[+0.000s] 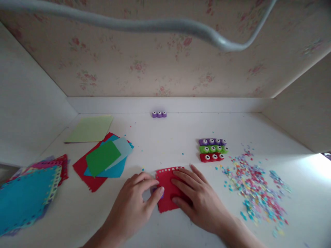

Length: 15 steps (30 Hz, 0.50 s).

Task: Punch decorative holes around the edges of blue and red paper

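A red sheet of paper [167,186] lies on the white table in front of me, with a row of small punched holes along its top edge. At its left edge sits a small purple craft punch [154,189], mostly covered by my fingers. The thumb and fingers of my left hand [134,196] are closed around that punch. My right hand [199,198] rests flat on the right part of the paper, fingers stretched out. Confetti on the table includes a few bits near the paper's top left corner.
Purple punches [211,142], green punches [212,149] and red punches [212,157] stand in rows at right, beside scattered confetti [256,186]. More purple punches [159,114] are at the back. Green paper [102,158] tops a stack at left; blue punched sheets [28,193] lie farther left.
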### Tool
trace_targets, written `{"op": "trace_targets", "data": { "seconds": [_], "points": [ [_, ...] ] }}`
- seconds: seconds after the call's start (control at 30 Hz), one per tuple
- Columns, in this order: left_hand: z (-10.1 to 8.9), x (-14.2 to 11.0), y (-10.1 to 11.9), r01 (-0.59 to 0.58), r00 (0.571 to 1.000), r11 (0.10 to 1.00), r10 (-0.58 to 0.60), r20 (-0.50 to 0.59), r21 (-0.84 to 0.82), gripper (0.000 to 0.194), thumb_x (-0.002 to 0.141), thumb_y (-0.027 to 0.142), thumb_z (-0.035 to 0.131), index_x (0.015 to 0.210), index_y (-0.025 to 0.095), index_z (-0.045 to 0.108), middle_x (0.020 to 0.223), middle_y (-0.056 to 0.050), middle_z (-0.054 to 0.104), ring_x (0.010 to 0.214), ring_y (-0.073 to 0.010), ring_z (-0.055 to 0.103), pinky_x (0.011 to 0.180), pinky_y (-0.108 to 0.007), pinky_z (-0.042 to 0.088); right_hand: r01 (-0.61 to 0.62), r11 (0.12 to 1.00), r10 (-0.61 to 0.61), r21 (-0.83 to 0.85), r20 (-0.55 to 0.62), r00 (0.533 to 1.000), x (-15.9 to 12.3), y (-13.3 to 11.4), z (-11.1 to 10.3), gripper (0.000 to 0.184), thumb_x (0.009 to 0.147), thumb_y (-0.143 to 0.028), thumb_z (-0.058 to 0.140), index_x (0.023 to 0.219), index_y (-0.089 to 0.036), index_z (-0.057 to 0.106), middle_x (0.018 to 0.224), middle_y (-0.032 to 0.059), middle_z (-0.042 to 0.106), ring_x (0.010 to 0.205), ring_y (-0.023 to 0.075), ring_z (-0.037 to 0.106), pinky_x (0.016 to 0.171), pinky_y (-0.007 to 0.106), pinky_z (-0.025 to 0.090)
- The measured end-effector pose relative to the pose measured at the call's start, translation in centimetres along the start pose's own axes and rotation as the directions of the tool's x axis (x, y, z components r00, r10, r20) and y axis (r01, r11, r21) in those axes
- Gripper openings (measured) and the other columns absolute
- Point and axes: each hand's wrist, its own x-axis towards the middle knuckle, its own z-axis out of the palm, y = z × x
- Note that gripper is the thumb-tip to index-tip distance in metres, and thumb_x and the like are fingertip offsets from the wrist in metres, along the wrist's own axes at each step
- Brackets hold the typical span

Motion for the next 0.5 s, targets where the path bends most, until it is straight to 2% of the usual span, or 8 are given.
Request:
{"op": "trace_targets", "data": {
  "seconds": [0.17,0.27,0.4,0.5],
  "points": [
    [-0.2,0.9,0.4,0.078,0.990,0.995,-0.071,0.123,-0.056,0.018,0.091,0.032,0.059,0.083,0.021,0.071,0.090,-0.003,0.068,0.089,-0.0197,0.064,0.083,-0.033,0.048,-0.017,0.999,0.019,0.051,-0.040,0.999,-0.2,-0.2,0.0,0.036,0.095,-0.040,0.058,0.129,-0.027,0.063,0.138,0.0040,0.062,0.132,0.0273,0.052,0.118,0.058,0.028],
    [-0.3,1.7,0.7,0.110,0.976,0.994,-0.106,0.190,-0.014,0.019,0.088,0.029,0.059,0.073,0.019,0.064,0.083,-0.003,0.065,0.081,-0.0185,0.061,0.075,-0.031,0.045,-0.011,0.998,0.014,0.061,-0.056,0.998,-0.2,-0.1,0.1,0.037,0.096,-0.040,0.057,0.130,-0.026,0.063,0.138,0.0051,0.062,0.132,0.0271,0.051,0.118,0.057,0.027],
    [-0.3,3.1,0.9,0.097,0.954,0.992,-0.115,0.276,0.078,0.019,0.084,0.026,0.057,0.067,0.020,0.054,0.075,0.000,0.058,0.069,-0.0166,0.054,0.065,-0.028,0.038,0.000,0.998,0.004,0.069,-0.062,0.998,-0.3,-0.1,0.1,0.038,0.096,-0.040,0.058,0.131,-0.025,0.062,0.136,0.0067,0.063,0.132,0.0272,0.051,0.118,0.057,0.026],
    [-0.4,3.9,1.0,0.098,0.925,0.991,-0.126,0.358,0.096,0.021,0.080,0.027,0.059,0.063,0.020,0.052,0.070,0.001,0.056,0.065,-0.0161,0.051,0.060,-0.027,0.034,-0.003,0.998,0.007,0.068,-0.062,0.998,-0.4,-0.2,0.0,0.038,0.095,-0.039,0.058,0.130,-0.024,0.062,0.135,0.0075,0.063,0.132,0.0272,0.051,0.119,0.057,0.024]
  ]
}}
